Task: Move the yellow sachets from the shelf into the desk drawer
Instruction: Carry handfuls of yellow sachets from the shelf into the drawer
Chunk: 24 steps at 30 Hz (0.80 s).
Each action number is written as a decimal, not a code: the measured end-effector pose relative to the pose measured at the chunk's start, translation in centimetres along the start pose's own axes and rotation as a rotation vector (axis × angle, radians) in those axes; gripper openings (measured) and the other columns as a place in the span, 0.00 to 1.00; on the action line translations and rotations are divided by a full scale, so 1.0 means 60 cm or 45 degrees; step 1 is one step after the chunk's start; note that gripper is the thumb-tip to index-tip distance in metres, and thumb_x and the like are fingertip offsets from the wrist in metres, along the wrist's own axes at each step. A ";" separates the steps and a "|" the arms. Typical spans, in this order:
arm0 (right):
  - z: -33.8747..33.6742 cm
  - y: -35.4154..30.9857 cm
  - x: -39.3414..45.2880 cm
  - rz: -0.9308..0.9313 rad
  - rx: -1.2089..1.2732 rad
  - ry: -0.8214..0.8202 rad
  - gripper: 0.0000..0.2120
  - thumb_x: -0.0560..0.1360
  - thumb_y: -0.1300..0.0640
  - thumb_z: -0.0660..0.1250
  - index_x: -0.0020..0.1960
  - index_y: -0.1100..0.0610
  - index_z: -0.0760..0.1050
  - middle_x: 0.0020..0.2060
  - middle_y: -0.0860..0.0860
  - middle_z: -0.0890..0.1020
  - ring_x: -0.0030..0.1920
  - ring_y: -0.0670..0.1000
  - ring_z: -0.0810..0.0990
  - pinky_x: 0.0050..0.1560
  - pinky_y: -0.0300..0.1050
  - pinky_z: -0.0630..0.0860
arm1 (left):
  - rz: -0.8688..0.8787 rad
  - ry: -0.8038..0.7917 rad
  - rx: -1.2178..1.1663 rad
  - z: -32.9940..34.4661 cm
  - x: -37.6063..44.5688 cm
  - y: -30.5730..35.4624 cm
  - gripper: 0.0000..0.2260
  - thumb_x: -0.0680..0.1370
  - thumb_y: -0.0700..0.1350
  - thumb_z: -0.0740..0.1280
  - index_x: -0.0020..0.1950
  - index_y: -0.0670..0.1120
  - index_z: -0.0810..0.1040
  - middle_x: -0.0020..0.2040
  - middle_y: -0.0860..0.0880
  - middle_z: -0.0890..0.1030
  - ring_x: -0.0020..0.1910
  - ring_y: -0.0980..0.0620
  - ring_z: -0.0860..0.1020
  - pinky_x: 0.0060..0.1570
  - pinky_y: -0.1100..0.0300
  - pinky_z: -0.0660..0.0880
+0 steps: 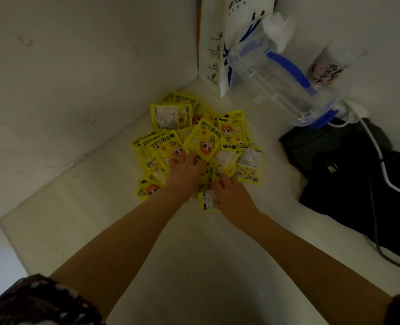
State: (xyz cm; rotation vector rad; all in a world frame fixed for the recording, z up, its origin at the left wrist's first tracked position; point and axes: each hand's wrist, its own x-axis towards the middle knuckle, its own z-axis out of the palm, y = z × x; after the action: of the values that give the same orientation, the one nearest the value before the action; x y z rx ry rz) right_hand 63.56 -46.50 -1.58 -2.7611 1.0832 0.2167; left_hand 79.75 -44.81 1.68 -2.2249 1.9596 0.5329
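A loose pile of several yellow sachets [203, 139] with a cartoon face lies on the white shelf [60, 221], close to its back left corner. My left hand [185, 174] rests palm down on the near middle of the pile, fingers spread over the sachets. My right hand [229, 195] sits at the pile's near right edge, fingers curled around a few sachets, with one sachet [207, 202] under its thumb. The desk drawer is not in view.
A white paper bag [220, 43] stands at the back. To its right a clear plastic jug with a blue handle [281, 76] and a printed cup [323, 69]. A black bag with cables [349, 174] fills the right side. A white wall [77, 66] closes the left.
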 end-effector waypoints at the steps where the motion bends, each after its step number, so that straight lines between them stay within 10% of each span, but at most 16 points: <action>1: 0.001 0.000 -0.004 -0.019 0.021 0.012 0.18 0.58 0.64 0.77 0.46 0.59 0.78 0.41 0.57 0.79 0.39 0.59 0.78 0.34 0.50 0.77 | -0.025 -0.010 -0.021 -0.001 -0.003 -0.002 0.27 0.75 0.45 0.68 0.72 0.48 0.63 0.67 0.42 0.66 0.69 0.42 0.64 0.66 0.39 0.58; 9: -0.033 0.010 -0.027 0.088 0.417 -0.154 0.14 0.78 0.55 0.62 0.62 0.56 0.69 0.56 0.53 0.76 0.54 0.57 0.76 0.47 0.48 0.71 | -0.375 -0.006 -0.425 -0.006 -0.049 -0.037 0.23 0.75 0.47 0.68 0.69 0.48 0.66 0.55 0.44 0.80 0.57 0.42 0.77 0.62 0.49 0.65; 13: -0.068 0.034 -0.008 0.291 0.820 -0.026 0.12 0.76 0.54 0.66 0.56 0.58 0.70 0.45 0.48 0.73 0.44 0.50 0.71 0.39 0.42 0.63 | -0.671 0.113 -0.965 -0.013 -0.066 -0.068 0.26 0.71 0.48 0.74 0.67 0.46 0.72 0.58 0.44 0.79 0.54 0.43 0.78 0.44 0.56 0.74; 18: -0.112 0.064 0.054 0.590 1.150 0.098 0.12 0.73 0.59 0.70 0.53 0.57 0.70 0.43 0.49 0.73 0.41 0.50 0.73 0.34 0.39 0.71 | -1.006 0.311 -1.601 -0.028 -0.064 -0.095 0.10 0.67 0.44 0.78 0.44 0.52 0.79 0.45 0.48 0.83 0.42 0.48 0.83 0.43 0.49 0.82; 24: -0.119 0.111 0.140 0.832 1.125 0.184 0.14 0.74 0.55 0.69 0.51 0.58 0.65 0.36 0.46 0.68 0.37 0.47 0.69 0.33 0.40 0.64 | -1.167 0.445 -1.752 -0.028 -0.038 -0.096 0.07 0.69 0.44 0.75 0.45 0.51 0.81 0.43 0.49 0.84 0.43 0.47 0.83 0.47 0.47 0.81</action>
State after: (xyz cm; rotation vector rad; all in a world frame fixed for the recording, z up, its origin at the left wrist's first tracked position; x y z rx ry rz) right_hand 65.61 -58.33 3.08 -1.6199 1.5901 -0.3221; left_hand 85.46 -42.38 3.24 -3.6767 0.1545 1.6710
